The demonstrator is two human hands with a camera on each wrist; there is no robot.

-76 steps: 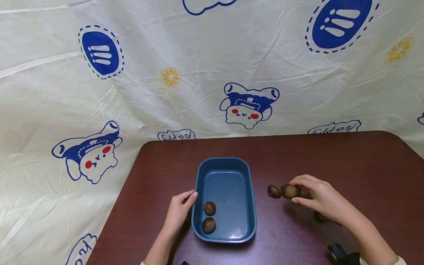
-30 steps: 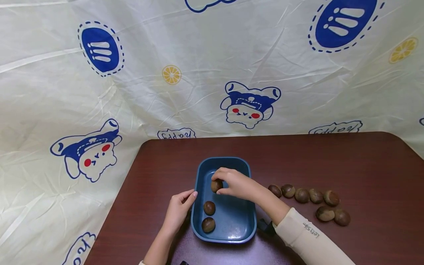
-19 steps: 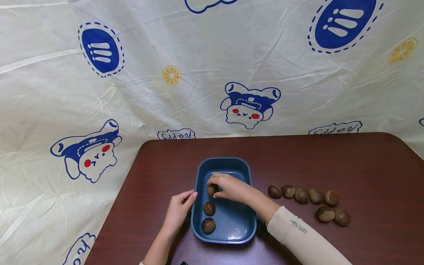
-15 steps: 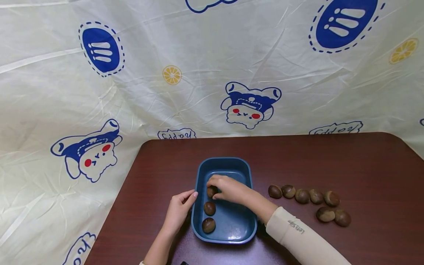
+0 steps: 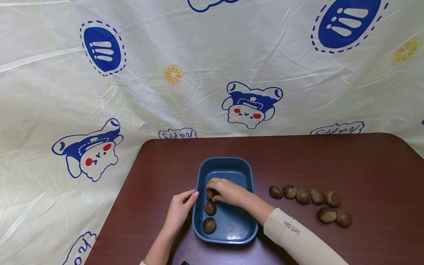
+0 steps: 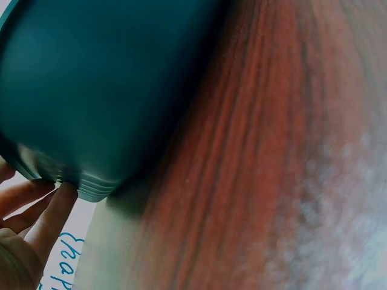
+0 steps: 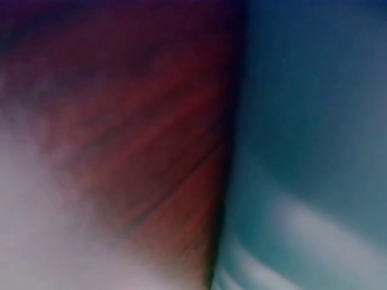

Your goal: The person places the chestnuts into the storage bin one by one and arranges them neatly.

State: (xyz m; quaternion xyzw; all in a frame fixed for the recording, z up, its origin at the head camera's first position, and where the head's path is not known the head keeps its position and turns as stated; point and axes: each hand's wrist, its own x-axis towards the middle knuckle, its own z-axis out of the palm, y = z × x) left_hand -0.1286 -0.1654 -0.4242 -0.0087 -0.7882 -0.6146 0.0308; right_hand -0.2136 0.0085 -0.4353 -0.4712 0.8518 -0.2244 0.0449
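A cream sleeve point(image 5: 304, 235) crosses the lower right of the frame. At lower centre, the left hand point(image 5: 180, 209) pinches the left rim of a blue tray point(image 5: 228, 240). Inside, 2 brown nuts point(image 5: 209, 225) sit along its left side; just beyond, the right hand point(image 5: 228, 192) holds a 3rd nut point(image 5: 210, 194) in curled fingers. At right, 7 loose nuts point(image 5: 303, 197) lie on the table point(image 5: 172, 162). A printed cloth point(image 5: 198, 44) hangs behind.

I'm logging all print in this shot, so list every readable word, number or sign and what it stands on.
"happy": twice on the printed cloth, partly hidden.
"hap": on the cloth in the left wrist view, cut off.
"Lets": on the right sleeve; the rest too small to read.
Lower-left lettering: cut off, unclear.
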